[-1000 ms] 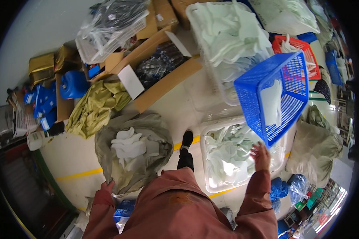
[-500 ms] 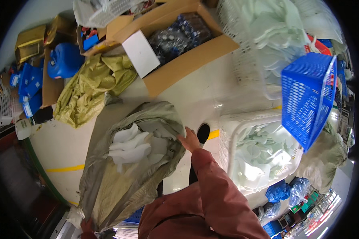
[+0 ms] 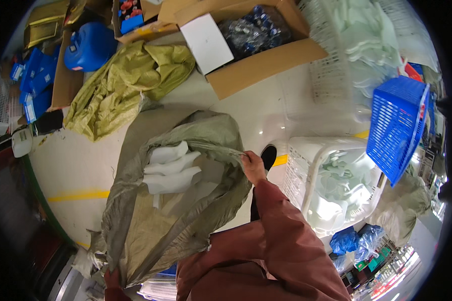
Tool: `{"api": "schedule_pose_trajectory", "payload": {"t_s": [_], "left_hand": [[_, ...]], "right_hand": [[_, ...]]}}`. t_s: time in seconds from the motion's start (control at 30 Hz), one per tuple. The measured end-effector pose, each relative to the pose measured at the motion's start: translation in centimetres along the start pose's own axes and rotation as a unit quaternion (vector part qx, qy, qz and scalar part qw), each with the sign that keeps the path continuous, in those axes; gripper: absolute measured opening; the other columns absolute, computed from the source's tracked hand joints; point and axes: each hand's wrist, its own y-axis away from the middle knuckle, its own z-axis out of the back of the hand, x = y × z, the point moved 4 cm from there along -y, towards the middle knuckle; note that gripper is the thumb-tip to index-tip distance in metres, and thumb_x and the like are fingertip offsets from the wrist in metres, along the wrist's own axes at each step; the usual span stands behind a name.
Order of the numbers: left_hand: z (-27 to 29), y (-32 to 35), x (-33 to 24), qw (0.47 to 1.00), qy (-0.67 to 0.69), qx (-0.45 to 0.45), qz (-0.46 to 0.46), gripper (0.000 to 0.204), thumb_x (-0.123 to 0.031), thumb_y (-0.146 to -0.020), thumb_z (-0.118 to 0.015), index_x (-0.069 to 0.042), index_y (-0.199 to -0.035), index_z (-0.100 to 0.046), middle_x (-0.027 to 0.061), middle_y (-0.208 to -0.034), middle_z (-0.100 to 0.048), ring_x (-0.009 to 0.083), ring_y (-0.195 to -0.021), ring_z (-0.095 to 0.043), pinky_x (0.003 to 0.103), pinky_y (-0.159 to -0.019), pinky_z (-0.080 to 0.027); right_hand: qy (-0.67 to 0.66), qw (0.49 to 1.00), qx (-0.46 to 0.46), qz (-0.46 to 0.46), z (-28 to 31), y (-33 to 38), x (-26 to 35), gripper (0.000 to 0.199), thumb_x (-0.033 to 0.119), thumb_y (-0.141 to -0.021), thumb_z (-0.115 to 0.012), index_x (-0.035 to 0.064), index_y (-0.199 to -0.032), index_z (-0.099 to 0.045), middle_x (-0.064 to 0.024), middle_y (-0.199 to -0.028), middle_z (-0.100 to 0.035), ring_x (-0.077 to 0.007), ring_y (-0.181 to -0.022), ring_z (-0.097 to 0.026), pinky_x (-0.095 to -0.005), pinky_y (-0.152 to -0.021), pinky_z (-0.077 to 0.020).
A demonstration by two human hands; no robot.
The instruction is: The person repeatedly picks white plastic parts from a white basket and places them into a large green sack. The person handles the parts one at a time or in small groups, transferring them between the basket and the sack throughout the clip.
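Note:
A large grey-green woven sack [image 3: 186, 246] hangs in front of me, its mouth spread wide. Several white, curved, flat pieces [image 3: 171, 173] lie inside it, some stacked and overlapping. At the right of the mouth, my right hand [image 3: 254, 167] is closed, pinching the sack's rim between thumb and fingers. My left hand [image 3: 112, 279] is low at the left, at the near end of the rim and closed on it; its fingers are mostly hidden by the folds and shadow.
To my right a white basket [image 3: 299, 168] holds similar pale pieces, with a blue basket [image 3: 397, 125] tilted over its corner. Ahead are an open cardboard box [image 3: 266, 67], a yellow-green sack [image 3: 120, 83] and a blue jerrycan [image 3: 91, 47]. A black shoe [image 3: 269, 155] shows beside the sack.
The sack's mouth is spread wider and its right rim is pulled up in my right hand. The whole view has shifted slightly, with the surroundings sliding across it.

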Motion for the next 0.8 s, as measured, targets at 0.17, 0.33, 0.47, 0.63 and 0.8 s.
{"api": "schedule_pose_trajectory", "payload": {"t_s": [0.17,0.33,0.47,0.63,0.8], "left_hand": [[4.0,-2.8,-7.0,0.994,0.112,-0.006,-0.007,0.047,-0.043,-0.092,-0.065,0.001,-0.106,-0.067,0.0080,-0.095,-0.068,0.0192,-0.090,-0.063,0.034,-0.085,-0.050],[4.5,0.0,-20.1,0.910,0.370,0.135,-0.132,0.066,-0.051,-0.092,-0.065,0.005,-0.126,-0.056,0.0144,-0.121,-0.061,0.0247,-0.105,-0.059,0.036,-0.093,-0.048],[4.1,4.5,-27.7,0.929,0.238,0.121,-0.257,0.062,-0.047,-0.092,-0.067,0.004,-0.126,-0.056,0.0151,-0.122,-0.061,0.0268,-0.106,-0.058,0.038,-0.096,-0.046],[5.2,9.3,-36.9,0.918,0.274,0.070,-0.278,0.059,-0.048,-0.095,-0.063,0.002,-0.125,-0.057,0.0122,-0.117,-0.062,0.0242,-0.099,-0.060,0.038,-0.089,-0.050],[3.3,12.6,-45.1,0.884,0.282,0.199,-0.316,0.062,-0.049,-0.098,-0.058,0.005,-0.131,-0.058,0.0132,-0.122,-0.064,0.0239,-0.105,-0.062,0.037,-0.090,-0.050]], "right_hand": [[-0.285,0.958,-0.029,0.003,11.0,8.0,9.8,0.023,0.017,-0.098,-0.055,0.0001,-0.107,-0.068,0.0000,-0.086,-0.066,-0.0077,-0.078,-0.057,-0.0246,-0.071,-0.0473],[-0.190,0.980,-0.062,0.002,17.3,19.4,15.8,0.023,0.017,-0.098,-0.055,0.0004,-0.108,-0.068,0.0011,-0.090,-0.065,-0.0064,-0.084,-0.056,-0.0254,-0.076,-0.0474],[-0.374,0.919,-0.121,0.017,21.4,24.6,15.7,0.029,0.025,-0.102,-0.057,-0.0001,-0.112,-0.067,0.0011,-0.095,-0.066,-0.0069,-0.086,-0.057,-0.0245,-0.080,-0.0478],[-0.507,0.848,-0.154,-0.014,27.0,27.0,12.1,0.030,0.027,-0.103,-0.056,0.0006,-0.113,-0.066,-0.0013,-0.100,-0.069,-0.0087,-0.086,-0.062,-0.0261,-0.078,-0.0516],[-0.626,0.763,-0.156,-0.038,29.6,25.7,4.5,0.031,0.029,-0.103,-0.057,0.0008,-0.112,-0.066,-0.0037,-0.099,-0.069,-0.0096,-0.084,-0.063,-0.0268,-0.075,-0.0530]]}}
